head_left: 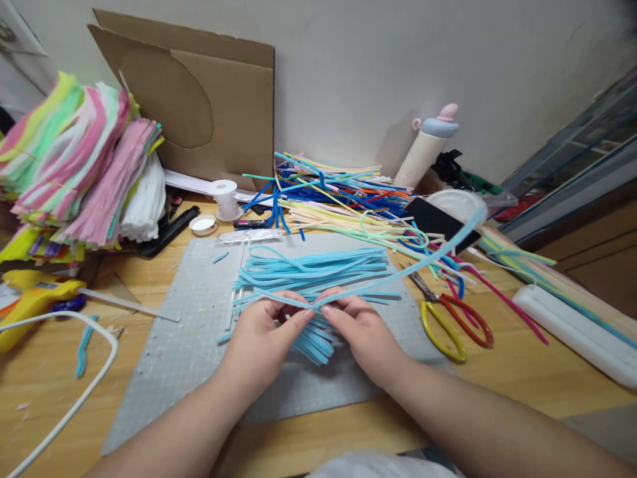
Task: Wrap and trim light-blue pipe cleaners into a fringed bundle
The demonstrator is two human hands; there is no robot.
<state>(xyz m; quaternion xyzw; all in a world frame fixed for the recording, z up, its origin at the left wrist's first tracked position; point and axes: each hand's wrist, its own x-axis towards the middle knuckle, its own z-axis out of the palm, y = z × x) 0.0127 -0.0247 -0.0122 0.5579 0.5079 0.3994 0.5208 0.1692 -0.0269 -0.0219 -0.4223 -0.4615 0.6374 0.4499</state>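
Note:
Over a grey cutting mat (174, 365), my left hand (269, 332) and my right hand (365, 332) come close together, thumbs nearly meeting. Both pinch a long light-blue pipe cleaner (393, 285), whose right end arcs up and away to the upper right. A pile of light-blue pipe cleaners (313, 265) lies on the mat just beyond my hands. Below my fingertips, a smaller bunch of cut light-blue pieces (316, 345) shows; part of it is hidden by my hands. Scissors (448, 318) with one yellow and one red handle rest on the right, blades apart.
Bundled coloured pipe cleaners (74, 153) are heaped at left, above a yellow glue gun (34, 299) and a white cable (109, 332). Loose strands (338, 186) spread along the back by a bottle (423, 146). A white power strip (572, 332) lies at right; cardboard (233, 113) leans behind.

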